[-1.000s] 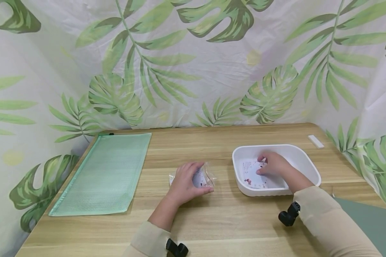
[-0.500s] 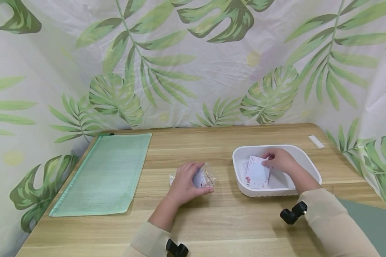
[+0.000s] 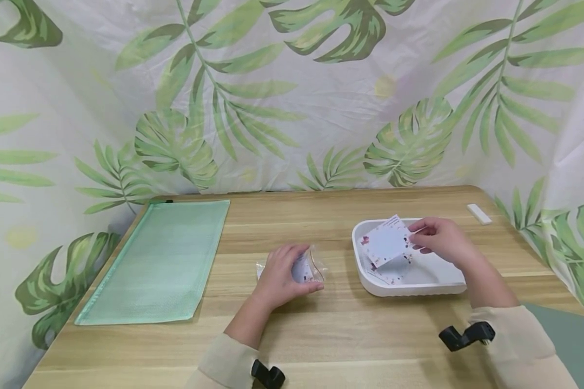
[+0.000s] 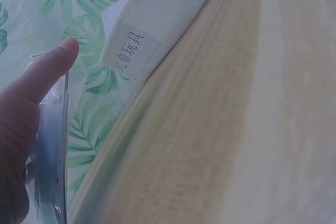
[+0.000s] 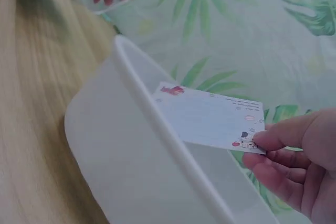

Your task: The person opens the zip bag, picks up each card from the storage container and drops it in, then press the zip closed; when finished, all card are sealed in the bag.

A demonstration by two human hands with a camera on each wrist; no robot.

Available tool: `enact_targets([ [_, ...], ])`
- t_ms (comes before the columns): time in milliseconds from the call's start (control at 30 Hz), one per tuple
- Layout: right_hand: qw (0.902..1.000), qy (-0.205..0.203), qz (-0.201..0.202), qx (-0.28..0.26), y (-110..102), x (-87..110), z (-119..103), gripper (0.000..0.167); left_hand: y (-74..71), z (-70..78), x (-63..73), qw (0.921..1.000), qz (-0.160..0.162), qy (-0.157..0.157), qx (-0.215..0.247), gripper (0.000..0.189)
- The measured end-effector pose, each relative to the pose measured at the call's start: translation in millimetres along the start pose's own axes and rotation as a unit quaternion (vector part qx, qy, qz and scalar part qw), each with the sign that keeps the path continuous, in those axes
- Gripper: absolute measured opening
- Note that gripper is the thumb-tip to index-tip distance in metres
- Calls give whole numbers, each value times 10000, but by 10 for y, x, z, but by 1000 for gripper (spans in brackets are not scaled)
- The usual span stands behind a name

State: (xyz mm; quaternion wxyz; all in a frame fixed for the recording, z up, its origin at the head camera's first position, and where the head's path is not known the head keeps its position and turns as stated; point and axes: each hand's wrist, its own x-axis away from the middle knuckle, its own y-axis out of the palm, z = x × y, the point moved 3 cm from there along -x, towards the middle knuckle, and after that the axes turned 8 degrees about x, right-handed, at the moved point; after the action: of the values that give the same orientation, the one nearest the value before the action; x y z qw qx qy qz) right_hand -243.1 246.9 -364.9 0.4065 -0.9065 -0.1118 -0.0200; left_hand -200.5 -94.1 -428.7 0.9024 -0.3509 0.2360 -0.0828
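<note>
My right hand (image 3: 443,240) pinches a printed card (image 3: 384,241) by its edge, thumb on top. The card is tilted above the left part of a white plastic bin (image 3: 445,273), its small coloured drawings showing in the right wrist view too. More card paper (image 3: 393,276) lies on the bin floor beneath it. My left hand (image 3: 281,278) holds a clear plastic bag (image 3: 315,265) with printed cards inside, upright on the table left of the bin. Fingers cover much of this bag. A label with Chinese writing (image 4: 134,51) is on the bin's outer wall in the left wrist view.
A green mesh zip pouch (image 3: 158,265) lies flat on the wooden table (image 3: 336,335) at left. Near the back right corner is a small white block (image 3: 479,214). A grey-green surface (image 3: 559,335) shows at the lower right. Leaf-patterned cloth (image 3: 272,108) hangs behind.
My right hand has lifted the card from the bin floor, moved right and turned the card to a slant. My left hand has stayed at the bag.
</note>
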Motion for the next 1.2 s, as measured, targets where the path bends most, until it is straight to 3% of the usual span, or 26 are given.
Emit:
enact_targets([
  [200,9973,-28,467,-561,-31,165,-103,43,-9,13,-2,10000,-38,-29,-43,85],
  [367,9918,-229,676,-1065,75,253,-233,45,-20,19,-3,10000,-18,-26,-63,86],
  [500,9883,-363,551,-1375,234,260,-343,44,-16,15,-2,10000,-17,-28,-75,86],
  [800,9872,-180,-16,-1587,546,168,-484,42,-10,13,1,9999,-15,59,-93,86],
  [1200,9889,-113,-91,-1480,649,75,-598,40,0,15,1,9999,-40,141,-62,88],
])
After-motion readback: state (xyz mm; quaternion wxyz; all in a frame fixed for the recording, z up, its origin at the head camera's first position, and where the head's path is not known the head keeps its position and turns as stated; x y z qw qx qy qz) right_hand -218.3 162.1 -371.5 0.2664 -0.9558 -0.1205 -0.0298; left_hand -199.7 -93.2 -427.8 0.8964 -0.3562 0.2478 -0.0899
